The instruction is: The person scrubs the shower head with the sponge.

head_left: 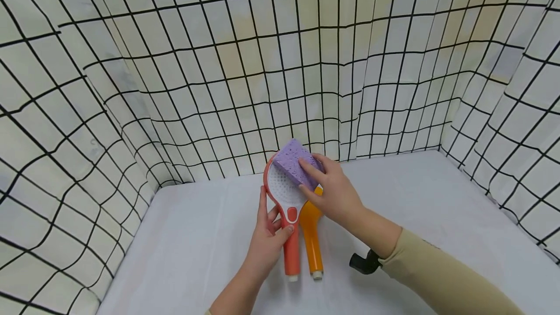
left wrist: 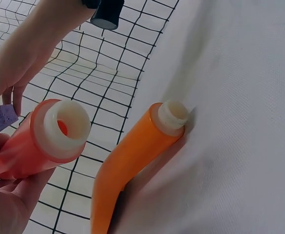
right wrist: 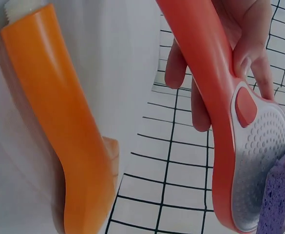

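Observation:
My left hand point(head_left: 268, 239) grips the handle of a red shower head point(head_left: 291, 252), lifted off the table with its white dotted spray face turned up. A purple sponge point(head_left: 294, 160) is pinched in my right hand point(head_left: 336, 189) and lies against the upper right of that spray face. In the right wrist view the sponge point(right wrist: 277, 200) touches the face near its edge. An orange shower head point(head_left: 311, 237) lies on the table just right of the red one. The left wrist view shows the open threaded ends of the red handle point(left wrist: 66, 124) and the orange handle point(left wrist: 147, 141).
A white cloth covers the table point(head_left: 188, 252). Pale walls with a black grid point(head_left: 245, 72) stand behind it and on both sides. The black wrist camera point(head_left: 365, 262) sticks out under my right forearm, by the beige sleeve point(head_left: 433, 266).

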Demonstrator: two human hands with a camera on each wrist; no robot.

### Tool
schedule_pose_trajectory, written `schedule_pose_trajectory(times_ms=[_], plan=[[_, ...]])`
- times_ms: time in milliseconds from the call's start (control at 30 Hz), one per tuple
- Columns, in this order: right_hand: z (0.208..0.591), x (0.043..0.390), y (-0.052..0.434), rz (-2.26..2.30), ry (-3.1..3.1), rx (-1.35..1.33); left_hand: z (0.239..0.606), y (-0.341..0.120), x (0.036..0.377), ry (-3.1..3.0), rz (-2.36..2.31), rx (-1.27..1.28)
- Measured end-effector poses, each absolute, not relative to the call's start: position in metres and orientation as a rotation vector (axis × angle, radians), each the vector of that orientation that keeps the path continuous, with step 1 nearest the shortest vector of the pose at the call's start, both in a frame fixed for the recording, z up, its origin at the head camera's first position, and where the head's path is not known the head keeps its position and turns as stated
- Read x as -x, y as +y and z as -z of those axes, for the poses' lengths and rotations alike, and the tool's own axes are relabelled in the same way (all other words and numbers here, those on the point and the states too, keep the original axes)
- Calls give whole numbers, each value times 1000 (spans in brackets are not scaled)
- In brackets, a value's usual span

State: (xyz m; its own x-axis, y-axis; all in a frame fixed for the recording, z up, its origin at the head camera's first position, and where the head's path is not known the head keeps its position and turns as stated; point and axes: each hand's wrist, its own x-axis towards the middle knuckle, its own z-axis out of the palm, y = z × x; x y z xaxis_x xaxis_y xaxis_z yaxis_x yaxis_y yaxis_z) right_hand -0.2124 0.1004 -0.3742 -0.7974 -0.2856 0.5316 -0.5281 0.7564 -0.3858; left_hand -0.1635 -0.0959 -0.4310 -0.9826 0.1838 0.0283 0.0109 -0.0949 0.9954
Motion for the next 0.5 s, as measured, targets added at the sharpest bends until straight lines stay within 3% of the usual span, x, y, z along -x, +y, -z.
schedule_pose_trajectory(times_ms=[500], plan=[[387, 204, 110, -384, -2428, -1021, 426, -98, 164, 2009, -2373, -125]])
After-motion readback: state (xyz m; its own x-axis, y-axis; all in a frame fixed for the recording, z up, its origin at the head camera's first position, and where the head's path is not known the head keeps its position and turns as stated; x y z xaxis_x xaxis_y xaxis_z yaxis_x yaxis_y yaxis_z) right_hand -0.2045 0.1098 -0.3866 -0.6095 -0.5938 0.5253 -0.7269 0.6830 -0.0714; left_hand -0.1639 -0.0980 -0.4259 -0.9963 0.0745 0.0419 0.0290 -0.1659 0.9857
